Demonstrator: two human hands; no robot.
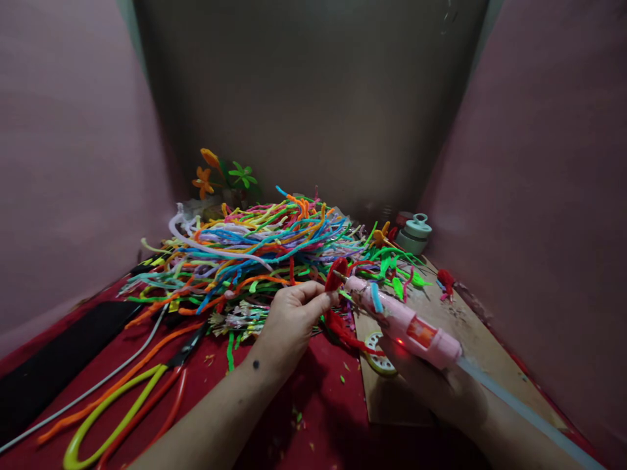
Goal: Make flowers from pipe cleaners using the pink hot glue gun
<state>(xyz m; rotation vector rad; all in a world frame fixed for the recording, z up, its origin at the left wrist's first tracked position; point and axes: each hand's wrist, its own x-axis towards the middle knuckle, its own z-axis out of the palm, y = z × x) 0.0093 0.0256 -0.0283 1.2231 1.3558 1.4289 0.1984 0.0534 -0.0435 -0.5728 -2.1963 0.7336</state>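
Note:
My left hand (294,320) pinches a red fuzzy loop (336,275) between thumb and fingertips, with a bit of green by the thumb. Wrapped around a pink glue gun (401,320) is my right hand (431,378), mostly behind and below its body. A red light glows on the gun, and a translucent glue stick (519,405) runs out of its rear. The nozzle is at the red loop; whether they touch is hard to tell. More red fuzzy stem (345,334) hangs below, between the hands.
A large heap of coloured pipe cleaners (255,241) lies ahead. Scissors (117,418) with yellow and red handles rest at the left. On the right are a wooden board (392,401), a round spool (379,356), a pale green container (415,235) and a red flower (445,282).

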